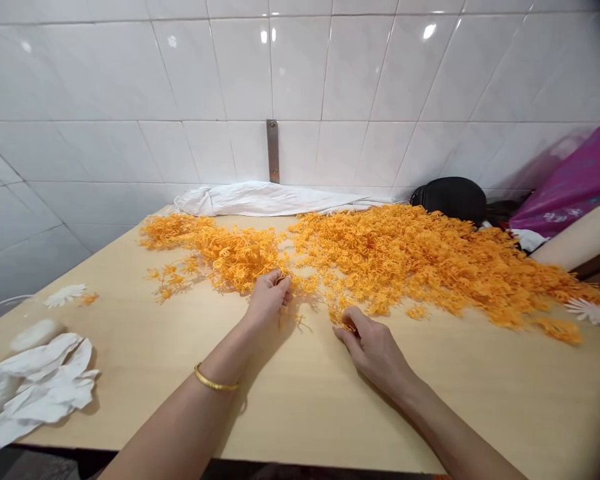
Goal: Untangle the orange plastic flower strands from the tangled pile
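My left hand (272,293), with a gold bangle (215,380) on its wrist, is closed in a pinch on an orange artificial flower sprig (300,285) above the table. A little to the right and nearer to me, my right hand (365,337) pinches an orange sprig (339,303) between thumb and fingers. Behind my left hand lies a smaller heap of orange artificial flowers (235,253). A much larger orange heap (430,253) spreads over the back and right of the table. Loose orange sprigs (173,277) lie to the left.
Crumpled white cloth (55,380) and a white rounded object (37,335) lie at the table's (155,373) left. White petal-like pieces (65,295) sit near both sides. Along the tiled wall are white fabric (270,199), a black case (453,198) and a purple bag (570,180).
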The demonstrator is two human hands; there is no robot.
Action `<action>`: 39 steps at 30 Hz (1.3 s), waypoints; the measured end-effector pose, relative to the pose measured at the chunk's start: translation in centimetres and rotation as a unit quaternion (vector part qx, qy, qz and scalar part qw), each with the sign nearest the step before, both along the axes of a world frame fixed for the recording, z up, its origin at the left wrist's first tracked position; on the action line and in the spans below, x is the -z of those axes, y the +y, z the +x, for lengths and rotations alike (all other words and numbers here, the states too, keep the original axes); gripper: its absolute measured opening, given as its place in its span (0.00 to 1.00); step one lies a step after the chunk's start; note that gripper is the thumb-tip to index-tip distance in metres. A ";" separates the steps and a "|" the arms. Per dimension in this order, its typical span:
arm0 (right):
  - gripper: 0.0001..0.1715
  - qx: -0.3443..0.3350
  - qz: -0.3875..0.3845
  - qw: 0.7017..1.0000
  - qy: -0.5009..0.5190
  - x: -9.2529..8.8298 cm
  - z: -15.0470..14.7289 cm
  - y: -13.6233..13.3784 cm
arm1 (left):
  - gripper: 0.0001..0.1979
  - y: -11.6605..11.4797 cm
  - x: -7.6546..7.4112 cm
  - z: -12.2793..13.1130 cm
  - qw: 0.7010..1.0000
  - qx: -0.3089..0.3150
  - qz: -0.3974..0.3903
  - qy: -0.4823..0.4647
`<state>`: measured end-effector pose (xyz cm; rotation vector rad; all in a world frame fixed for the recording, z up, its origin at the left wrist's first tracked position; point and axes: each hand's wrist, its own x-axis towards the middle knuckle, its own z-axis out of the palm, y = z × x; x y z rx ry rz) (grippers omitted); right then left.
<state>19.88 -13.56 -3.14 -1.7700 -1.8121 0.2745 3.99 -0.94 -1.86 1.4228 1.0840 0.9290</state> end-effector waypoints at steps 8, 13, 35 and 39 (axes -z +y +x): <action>0.05 0.012 0.078 0.985 0.154 -0.3 0.9 0.1 | 0.09 -6.3 -5.6 -2.0 0.869 -0.078 0.354 0.337; 0.08 -0.063 0.144 0.977 0.140 -1.0 0.5 0.2 | 0.17 -8.9 -4.5 0.3 0.929 0.079 0.271 0.240; 0.20 0.028 -0.001 0.980 0.196 -4.0 1.3 4.1 | 0.06 -2.1 1.0 3.7 0.946 0.053 -0.179 -0.265; 0.21 -0.020 -0.045 0.964 0.260 -2.6 0.4 6.5 | 0.08 -2.2 1.5 3.6 0.945 0.117 -0.140 -0.271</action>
